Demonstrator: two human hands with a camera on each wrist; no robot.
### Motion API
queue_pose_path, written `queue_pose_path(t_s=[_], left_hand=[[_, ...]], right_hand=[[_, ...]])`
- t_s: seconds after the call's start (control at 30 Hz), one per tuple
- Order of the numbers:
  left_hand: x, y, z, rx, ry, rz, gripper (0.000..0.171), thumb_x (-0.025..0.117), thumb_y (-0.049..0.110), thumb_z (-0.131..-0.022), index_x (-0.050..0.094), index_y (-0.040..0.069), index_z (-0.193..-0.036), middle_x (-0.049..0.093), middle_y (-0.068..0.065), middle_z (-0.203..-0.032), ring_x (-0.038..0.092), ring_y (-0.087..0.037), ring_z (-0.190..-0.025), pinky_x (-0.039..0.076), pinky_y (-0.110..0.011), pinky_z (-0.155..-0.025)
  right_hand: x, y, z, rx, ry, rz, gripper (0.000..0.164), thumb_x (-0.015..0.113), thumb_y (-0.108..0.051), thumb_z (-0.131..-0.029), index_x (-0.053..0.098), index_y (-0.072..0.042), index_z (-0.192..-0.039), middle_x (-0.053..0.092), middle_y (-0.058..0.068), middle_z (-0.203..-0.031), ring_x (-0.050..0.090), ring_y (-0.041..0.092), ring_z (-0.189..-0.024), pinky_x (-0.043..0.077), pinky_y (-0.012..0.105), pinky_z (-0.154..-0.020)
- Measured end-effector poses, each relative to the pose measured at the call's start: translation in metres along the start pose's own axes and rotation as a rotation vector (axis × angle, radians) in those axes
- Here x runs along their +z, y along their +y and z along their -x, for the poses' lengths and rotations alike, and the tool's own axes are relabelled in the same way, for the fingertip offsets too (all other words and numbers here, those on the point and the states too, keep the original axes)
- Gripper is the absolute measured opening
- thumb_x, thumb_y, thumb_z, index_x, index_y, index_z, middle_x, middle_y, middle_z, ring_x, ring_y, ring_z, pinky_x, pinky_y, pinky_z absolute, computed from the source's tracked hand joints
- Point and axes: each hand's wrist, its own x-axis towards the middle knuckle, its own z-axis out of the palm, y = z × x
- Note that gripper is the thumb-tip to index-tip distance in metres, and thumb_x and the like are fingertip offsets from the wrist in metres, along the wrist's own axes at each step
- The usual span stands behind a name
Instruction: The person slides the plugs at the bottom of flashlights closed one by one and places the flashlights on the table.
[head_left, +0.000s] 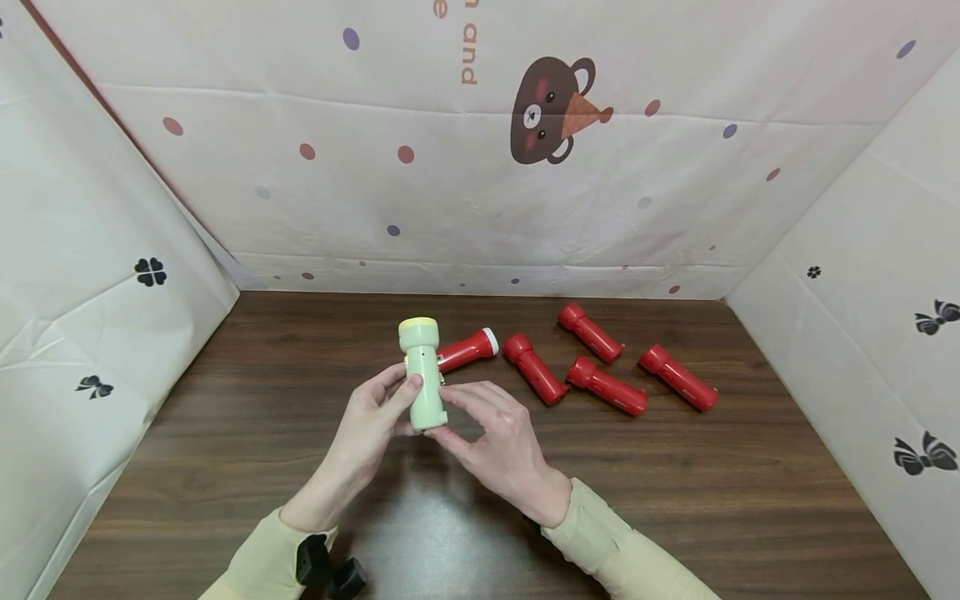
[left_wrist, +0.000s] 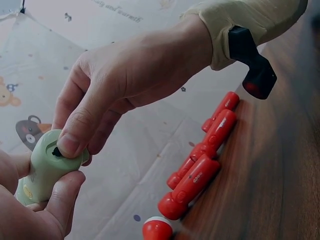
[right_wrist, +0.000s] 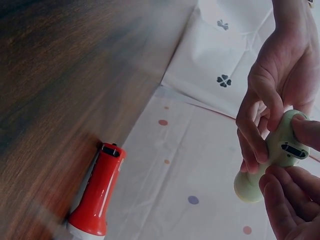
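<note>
Upright above the table, a pale green flashlight [head_left: 426, 387] with a yellow rim stands between both hands. My left hand [head_left: 367, 421] grips its body, thumb across the front. The thumb and fingers of my right hand [head_left: 506, 437] pinch its tail end from the right. In the left wrist view, the right thumb presses beside a small dark opening in the tail of the green flashlight [left_wrist: 45, 165]. A black slot shows on the side of the green flashlight [right_wrist: 285, 135] in the right wrist view. Just behind it lies a red flashlight [head_left: 468, 348] with a white rim, partly hidden.
Several more red flashlights lie to the right on the brown wooden table [head_left: 675, 500], among them a nearer one [head_left: 534, 367] and the rightmost one [head_left: 678, 377]. Patterned white sheets [head_left: 300, 192] enclose the table at the back and both sides.
</note>
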Motion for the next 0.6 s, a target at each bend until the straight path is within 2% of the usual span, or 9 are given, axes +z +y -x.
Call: queue_pose_path(t_s=[0.4, 0.6], left_hand=[[-0.0002, -0.0014, 0.0003, -0.013, 0.014, -0.008, 0.045, 0.055, 0.017, -0.110, 0.050, -0.004, -0.149, 0.074, -0.004, -0.116, 0.074, -0.003, -0.091, 0.063, -0.023, -0.071], [-0.0042, -0.0006, 0.0015, 0.000, -0.010, -0.010, 0.046, 0.056, 0.019, -0.110, 0.049, -0.004, -0.149, 0.073, -0.003, -0.118, 0.074, -0.004, -0.094, 0.063, -0.024, -0.072]], right_hand=[[0.0014, -0.0007, 0.0008, -0.005, 0.006, 0.011, 0.045, 0.096, -0.015, -0.074, 0.076, -0.005, -0.113, 0.081, 0.005, -0.106, 0.075, 0.016, -0.098, 0.062, 0.029, -0.087], [0.0028, -0.0005, 0.0011, -0.015, -0.005, 0.018, 0.046, 0.096, -0.015, -0.075, 0.075, -0.005, -0.114, 0.081, 0.005, -0.108, 0.075, 0.016, -0.099, 0.062, 0.028, -0.088]])
